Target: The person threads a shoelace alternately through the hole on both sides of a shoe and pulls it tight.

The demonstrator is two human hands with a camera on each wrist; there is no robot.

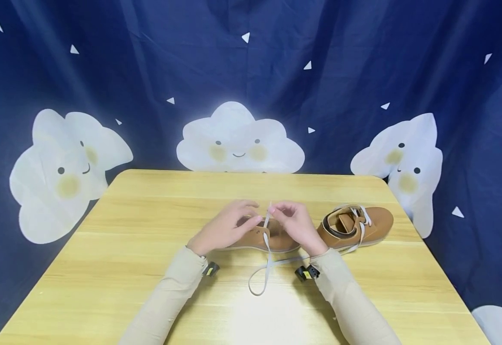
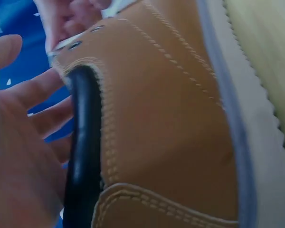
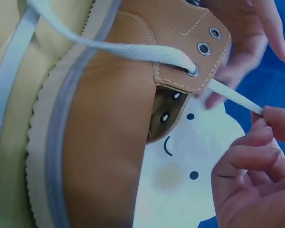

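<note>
A tan lace-up shoe (image 1: 285, 243) with a pale sole stands side-on between the hands. My right hand (image 1: 296, 224) pinches the end part of a white shoelace (image 3: 237, 99) between thumb and fingertip. In the right wrist view the lace passes through the eyelet (image 3: 193, 71) nearest the toe on the near flap; two further eyelets there hold no lace. My left hand (image 1: 230, 226) is by the shoe's opening, its fingers (image 2: 50, 118) spread loosely beyond the dark padded collar (image 2: 85, 137). Whether it touches the shoe I cannot tell.
A second tan shoe (image 1: 378, 225), with white lace through it, stands to the right. The long free lace (image 1: 257, 292) loops on the wooden table (image 1: 104, 268) in front of the first shoe. Behind the table hangs a dark blue curtain (image 1: 216, 57) with clouds.
</note>
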